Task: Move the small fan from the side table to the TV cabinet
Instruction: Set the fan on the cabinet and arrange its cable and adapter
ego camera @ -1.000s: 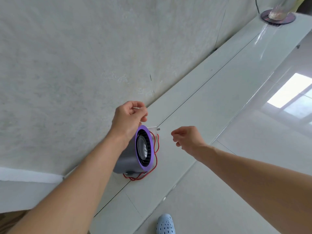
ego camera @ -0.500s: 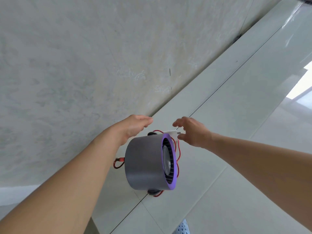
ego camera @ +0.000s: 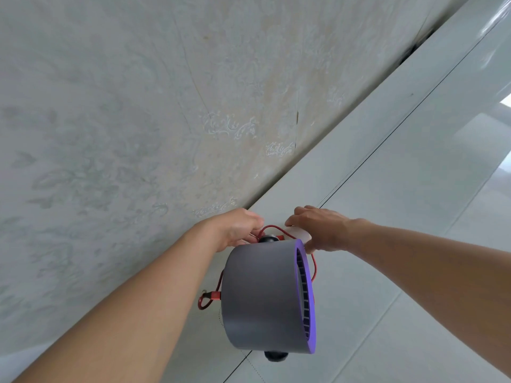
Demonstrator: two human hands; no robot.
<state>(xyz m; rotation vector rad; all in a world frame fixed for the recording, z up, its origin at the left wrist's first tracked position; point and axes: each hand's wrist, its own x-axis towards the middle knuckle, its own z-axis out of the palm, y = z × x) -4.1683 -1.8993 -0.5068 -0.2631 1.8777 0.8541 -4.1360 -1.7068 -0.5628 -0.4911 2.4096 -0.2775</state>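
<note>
Compared with a moment ago, the small fan (ego camera: 265, 297) looms larger and lower, above the pale surface (ego camera: 387, 189) by the wall (ego camera: 138, 106). The left hand (ego camera: 237, 228) now curls around its red cable (ego camera: 269, 229) behind the housing. The right hand (ego camera: 320, 228) has closed in, fingers pinching the white plug (ego camera: 298, 233) beside the purple rim.

The fan (ego camera: 262, 297) is matt grey plastic with a purple rim, on a glossy white cabinet top (ego camera: 414, 189).
</note>
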